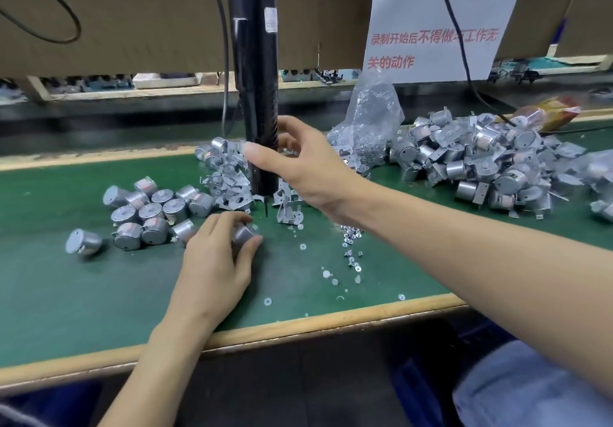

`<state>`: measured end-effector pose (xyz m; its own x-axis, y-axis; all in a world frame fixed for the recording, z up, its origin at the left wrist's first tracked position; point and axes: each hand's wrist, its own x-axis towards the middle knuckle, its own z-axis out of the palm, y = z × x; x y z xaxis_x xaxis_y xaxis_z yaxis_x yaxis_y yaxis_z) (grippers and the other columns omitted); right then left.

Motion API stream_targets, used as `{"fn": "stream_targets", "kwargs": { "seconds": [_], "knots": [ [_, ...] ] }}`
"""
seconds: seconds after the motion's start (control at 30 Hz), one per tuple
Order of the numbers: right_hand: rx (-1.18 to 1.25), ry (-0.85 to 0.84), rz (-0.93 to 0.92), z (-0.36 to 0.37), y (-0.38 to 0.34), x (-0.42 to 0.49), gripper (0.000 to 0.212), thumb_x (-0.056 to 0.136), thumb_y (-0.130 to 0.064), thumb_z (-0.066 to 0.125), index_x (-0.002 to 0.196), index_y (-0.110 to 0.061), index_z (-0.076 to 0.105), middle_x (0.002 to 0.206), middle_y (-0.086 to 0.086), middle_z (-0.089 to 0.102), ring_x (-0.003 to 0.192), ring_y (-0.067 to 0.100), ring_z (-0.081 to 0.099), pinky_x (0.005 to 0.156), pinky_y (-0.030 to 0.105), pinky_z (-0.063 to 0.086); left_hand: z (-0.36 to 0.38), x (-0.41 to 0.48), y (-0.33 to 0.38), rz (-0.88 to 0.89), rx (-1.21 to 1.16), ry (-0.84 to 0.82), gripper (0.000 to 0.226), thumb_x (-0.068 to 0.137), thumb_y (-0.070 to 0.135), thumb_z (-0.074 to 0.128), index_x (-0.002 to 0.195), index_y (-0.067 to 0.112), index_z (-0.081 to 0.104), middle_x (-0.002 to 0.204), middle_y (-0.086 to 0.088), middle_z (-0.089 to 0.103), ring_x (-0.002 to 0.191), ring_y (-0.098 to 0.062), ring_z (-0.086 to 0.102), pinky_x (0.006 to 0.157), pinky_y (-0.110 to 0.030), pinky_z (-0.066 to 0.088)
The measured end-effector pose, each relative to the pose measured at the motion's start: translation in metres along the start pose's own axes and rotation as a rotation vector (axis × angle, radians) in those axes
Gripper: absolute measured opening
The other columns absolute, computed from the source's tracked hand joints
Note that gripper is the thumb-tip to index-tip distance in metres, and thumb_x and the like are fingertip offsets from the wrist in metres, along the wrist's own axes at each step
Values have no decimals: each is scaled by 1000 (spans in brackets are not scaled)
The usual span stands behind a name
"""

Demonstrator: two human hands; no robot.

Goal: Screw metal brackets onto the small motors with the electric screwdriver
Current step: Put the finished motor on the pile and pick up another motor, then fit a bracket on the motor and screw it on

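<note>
Screwdriver [257, 78]: black, upright, its white label unreadable; right hand [298, 164] gripped its lower barrel. Left hand [215, 260] gripped a motor [243, 234] on the green mat [99, 294], just below-left of its bit. Brackets [229, 181] lay heaped behind the bit, screws [351, 237] to its right. Sign [438, 18], upper right, bore red Chinese writing including "录制开始后"

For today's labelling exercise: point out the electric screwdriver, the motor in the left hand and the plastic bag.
electric screwdriver [256, 88]: head view, middle of its black body.
motor [244, 233]: head view, its visible metal side.
plastic bag [371, 118]: head view, its clear front.
</note>
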<state>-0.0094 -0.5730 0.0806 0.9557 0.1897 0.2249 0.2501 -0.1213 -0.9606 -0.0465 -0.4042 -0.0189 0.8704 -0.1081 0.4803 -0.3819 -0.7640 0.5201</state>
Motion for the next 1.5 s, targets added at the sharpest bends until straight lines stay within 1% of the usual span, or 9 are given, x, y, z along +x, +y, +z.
{"fn": "stream_targets", "kwargs": {
  "seconds": [0.13, 0.23, 0.33, 0.47, 0.57, 0.77, 1.07, 1.23, 1.5],
  "knots": [
    [142, 37, -103, -1, -11, 0, 15, 99, -16, 67, 105, -4, 61, 92, 18, 69, 83, 25, 68, 86, 39, 58, -2, -2, 2, 91, -60, -65, 21, 89, 20, 71, 107, 26, 63, 100, 17, 63, 84, -7, 60, 78, -25, 47],
    [226, 91, -128, 1, -18, -4, 43, 102, -36, 57, 103, 7, 59, 80, 15, 61, 68, 27, 63, 70, 37, 54, -2, -3, 1, 122, -4, -104, 20, 87, 27, 74, 104, 26, 63, 95, 18, 64, 91, -11, 60, 79, -21, 38],
    [339, 57, -80, -1, -18, -10, 63, 93, -61, 36, 98, -2, 57, 69, 11, 53, 56, 24, 49, 58, 36, 44, -3, -2, 0, 98, 36, -106, 25, 82, 34, 78, 100, 24, 64, 92, 15, 65, 86, -13, 58, 76, -23, 36],
    [428, -28, -14, -3, -11, -18, 75, 82, -74, 19, 87, -7, 54, 62, 9, 47, 51, 22, 42, 53, 33, 36, -4, -5, -1, 84, 35, -117, 33, 73, 38, 85, 97, 23, 66, 85, 16, 64, 79, -9, 56, 71, -19, 31],
    [452, -93, 18, -1, -2, -28, 77, 80, -75, 14, 82, -8, 51, 58, 8, 46, 47, 21, 40, 51, 31, 34, -5, -4, 0, 42, -12, -132, 36, 70, 41, 86, 96, 25, 67, 85, 19, 65, 80, -7, 58, 73, -21, 38],
    [487, -149, 78, -1, 13, -47, 77, 78, -75, 9, 76, -9, 48, 53, 6, 45, 42, 19, 40, 48, 28, 34, -5, -7, 4, 60, -41, -164, 36, 68, 42, 86, 95, 28, 67, 82, 27, 59, 79, -1, 55, 74, -3, 36],
    [484, -73, 92, -8, 20, -48, 75, 77, -74, 10, 77, -8, 46, 52, 6, 42, 40, 18, 40, 45, 27, 32, -5, -8, 7, 82, -38, -179, 34, 76, 42, 81, 100, 23, 67, 92, 15, 66, 85, -7, 61, 77, -23, 46],
    [458, -80, 94, -8, 22, -48, 76, 77, -74, 9, 76, -8, 47, 51, 6, 44, 40, 19, 40, 46, 26, 34, -5, -7, 5, 89, -32, -207, 31, 79, 43, 78, 101, 24, 66, 94, 14, 64, 84, -5, 58, 74, -9, 39],
    [435, -74, 95, -8, 25, -48, 78, 78, -75, 9, 75, -8, 47, 51, 6, 44, 40, 19, 41, 46, 26, 35, -4, -7, 5, 75, -48, -211, 31, 78, 41, 79, 100, 23, 67, 92, 13, 64, 82, -4, 59, 74, -3, 38]
  ]
}}
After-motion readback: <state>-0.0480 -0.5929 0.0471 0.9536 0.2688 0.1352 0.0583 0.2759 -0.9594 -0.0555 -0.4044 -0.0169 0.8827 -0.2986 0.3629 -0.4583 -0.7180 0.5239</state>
